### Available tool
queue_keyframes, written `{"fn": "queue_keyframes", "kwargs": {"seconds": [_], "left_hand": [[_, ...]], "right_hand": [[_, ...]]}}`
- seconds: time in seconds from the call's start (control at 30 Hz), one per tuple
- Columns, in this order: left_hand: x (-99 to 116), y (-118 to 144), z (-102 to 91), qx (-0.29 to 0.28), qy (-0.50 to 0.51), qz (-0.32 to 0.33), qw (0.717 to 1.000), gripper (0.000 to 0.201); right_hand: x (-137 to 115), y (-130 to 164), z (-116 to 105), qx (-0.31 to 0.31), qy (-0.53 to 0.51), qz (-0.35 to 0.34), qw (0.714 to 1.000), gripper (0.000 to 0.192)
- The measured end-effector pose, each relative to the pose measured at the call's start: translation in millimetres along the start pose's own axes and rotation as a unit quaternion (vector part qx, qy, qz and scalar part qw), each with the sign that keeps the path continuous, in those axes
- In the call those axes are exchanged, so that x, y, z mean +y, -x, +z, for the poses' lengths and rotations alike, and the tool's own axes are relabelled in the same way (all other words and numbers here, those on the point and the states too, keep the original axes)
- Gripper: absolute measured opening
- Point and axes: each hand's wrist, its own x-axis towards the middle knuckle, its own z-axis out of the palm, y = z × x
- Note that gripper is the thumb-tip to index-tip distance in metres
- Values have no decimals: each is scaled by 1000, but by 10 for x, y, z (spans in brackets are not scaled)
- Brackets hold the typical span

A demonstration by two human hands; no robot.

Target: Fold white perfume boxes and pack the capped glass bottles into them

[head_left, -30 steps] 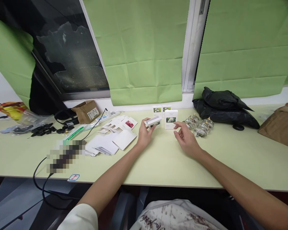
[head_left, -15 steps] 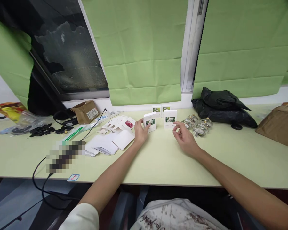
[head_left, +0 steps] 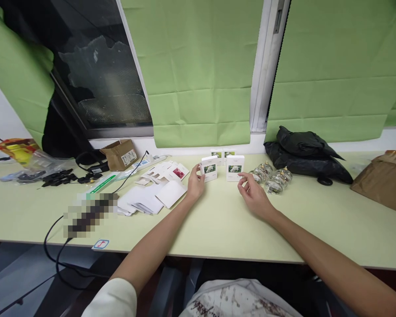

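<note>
My left hand (head_left: pixel 196 185) grips a small white box with a flower picture (head_left: pixel 209 168), standing upright on the pale green table (head_left: pixel 218 224). A second white box (head_left: pixel 234 167) stands just to its right, and two more (head_left: pixel 221 154) stand behind them by the wall. My right hand (head_left: pixel 253 197) rests on the table in front of the second box, fingers loosely curled and holding nothing. Several small glass bottles (head_left: pixel 272 178) lie just to the right of that hand.
Flat white cards and folded cartons (head_left: pixel 155 189) lie left of my left hand. A black bag (head_left: pixel 305 152) and a brown paper bag (head_left: pixel 384 178) sit at the right. A small cardboard box (head_left: pixel 119 154), black cables (head_left: pixel 57 246) and plastic wrappers (head_left: pixel 23 156) occupy the left.
My left hand held the box tilted in the air; it has since stood the box upright on the table beside the second box. My right hand stayed nearly still.
</note>
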Motion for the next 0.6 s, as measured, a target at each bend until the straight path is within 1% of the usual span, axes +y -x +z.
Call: {"fn": "queue_keyframes", "kwargs": {"seconds": [0.23,0.4,0.6], "left_hand": [[28,35,11,-35,31,1,999,67],[14,48,20,-39,52,-11,998,68],[-20,41,46,-45,52,-7,998,64]], "right_hand": [[-38,13,-21,-13,3,3,1000,39],[-29,17,-27,-23,16,5,1000,39],[4,6,-17,-28,18,4,999,39]]}}
